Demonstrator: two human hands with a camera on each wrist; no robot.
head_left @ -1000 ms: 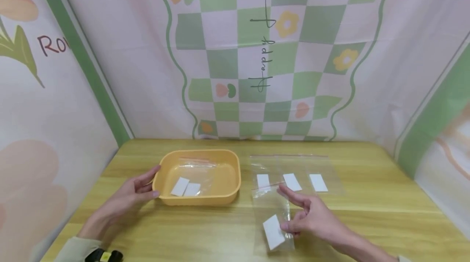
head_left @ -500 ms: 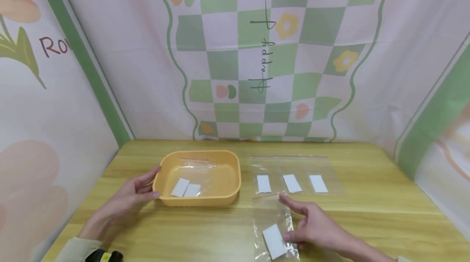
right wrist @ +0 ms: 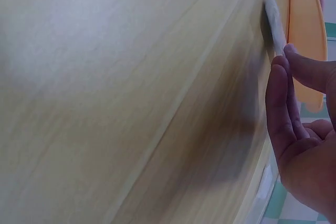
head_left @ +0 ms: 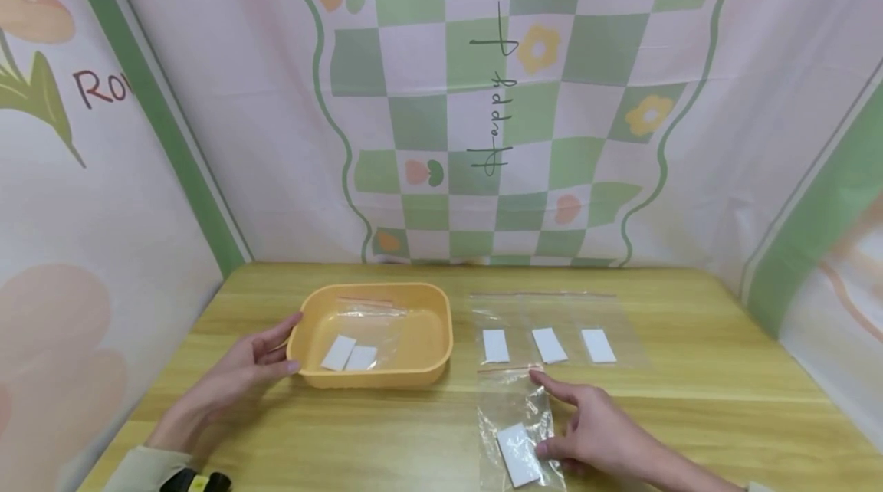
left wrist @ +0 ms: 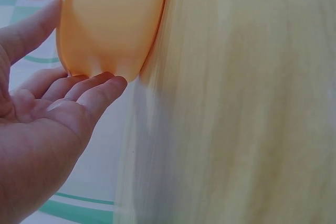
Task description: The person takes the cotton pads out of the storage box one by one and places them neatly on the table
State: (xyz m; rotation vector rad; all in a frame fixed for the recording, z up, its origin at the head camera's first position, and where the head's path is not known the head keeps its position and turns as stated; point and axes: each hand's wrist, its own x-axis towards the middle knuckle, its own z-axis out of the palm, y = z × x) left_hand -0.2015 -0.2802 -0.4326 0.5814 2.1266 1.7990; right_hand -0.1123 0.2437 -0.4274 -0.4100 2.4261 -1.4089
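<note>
My left hand [head_left: 251,362] holds the left end of a yellow plastic tray [head_left: 431,373], thumb and fingers spread against its wall. In the left wrist view, several fingertips [left wrist: 118,81] touch the tray's end. A clear zip bag [head_left: 507,396] with a white rectangular piece [head_left: 519,455] inside is pinched along its right side by my right hand [head_left: 596,431]. The right index finger extends up to the bag's reddish zip line. Seen edge-on in the right wrist view, the bag [right wrist: 274,17] sits between thumb and fingertips, close over the table.
Clear bags [head_left: 476,306] with white pieces [head_left: 549,345] lie in a row behind my right hand. Inside the tray are more clear bagging and two white pieces [head_left: 338,352]. A patterned curtain [head_left: 476,109] hangs behind the wooden table [head_left: 386,438].
My right hand has lowered the bag slightly toward the near edge, away from the row behind, then shifted it a little right. My left hand and the tray stay put.
</note>
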